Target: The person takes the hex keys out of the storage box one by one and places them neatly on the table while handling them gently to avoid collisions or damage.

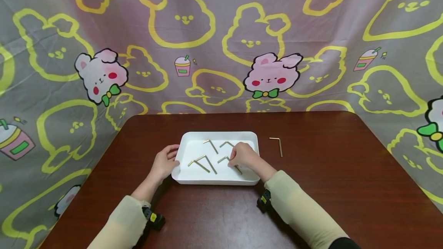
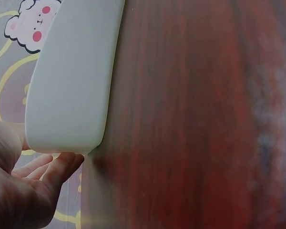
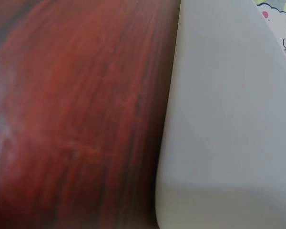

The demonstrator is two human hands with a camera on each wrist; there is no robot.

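A white tray (image 1: 214,176) lies on the table, holding several brass-coloured L-shaped hex keys (image 1: 207,162). At its left end my left hand (image 1: 164,162) grips the wall, thumb at the rim and fingers against the outside; the left wrist view shows the fingers (image 2: 62,167) at the tray's lower corner. My right hand (image 1: 243,155) reaches over the right half of the tray and pinches a hex key (image 1: 237,170) near its bend. Its fingers partly cover that key and the end of another behind it. The right wrist view shows only the tray's outer wall (image 3: 224,119) and the table.
One more hex key (image 1: 279,147) lies on the dark wooden table (image 1: 328,164), right of the tray. Behind the table hangs a patterned cloth (image 1: 214,22) with cartoon animals, which also runs along both sides.
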